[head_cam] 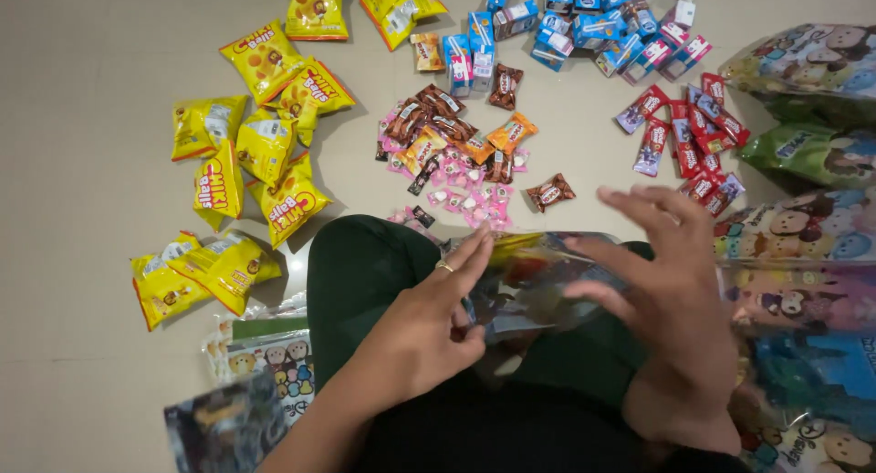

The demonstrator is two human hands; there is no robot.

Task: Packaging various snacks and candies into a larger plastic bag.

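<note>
The person sits on the floor with a clear printed plastic bag (525, 286) across the dark-clothed lap (365, 263), and everything else is best placed from that bag. The left hand (429, 322) has its fingers closed on the bag's near-left edge, thumb underneath, a ring showing; the right hand (662, 291) hovers at the bag's right end with fingers spread apart, gripping nothing that I can see. Something yellow and red seems to lie inside the bag already, so I judge the filling begun but far from finished. Just beyond the bag lies a heap of small pink and brown sweets (456, 163), untouched. Further beyond are blue drink cartons (566, 21), beyond and to the right red wafer packets (693, 131), and off to the left many yellow snack bags (260, 154). More cartoon-printed bags (803, 227) wait to the right of it, some apparently empty.
</note>
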